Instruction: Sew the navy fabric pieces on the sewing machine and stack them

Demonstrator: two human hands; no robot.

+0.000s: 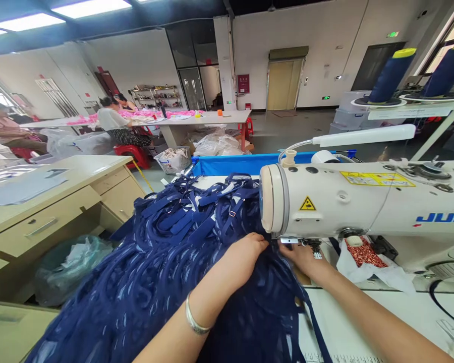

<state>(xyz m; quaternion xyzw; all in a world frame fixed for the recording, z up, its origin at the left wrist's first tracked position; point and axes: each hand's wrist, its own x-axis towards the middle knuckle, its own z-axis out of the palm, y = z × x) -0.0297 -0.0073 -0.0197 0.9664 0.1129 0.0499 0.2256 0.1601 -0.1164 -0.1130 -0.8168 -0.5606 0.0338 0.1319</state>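
Observation:
A large heap of navy blue garments with straps (166,272) covers the left and middle of the sewing table. My left hand (247,252), with a silver bangle on its wrist, rests on the navy fabric left of the needle area, its fingers bent together and their tips hidden. My right hand (300,254) is under the head of the white sewing machine (325,201), by the presser foot, its fingers partly hidden behind metal parts. Navy fabric lies between both hands. A navy strap (316,327) hangs toward the table's front edge.
Red patterned cloth (365,253) lies on white material under the machine arm. A cream desk (79,176) stands at the left, a blue cloth tray (227,164) behind the heap. Navy thread cones (391,75) stand at upper right. Several people sit at far tables.

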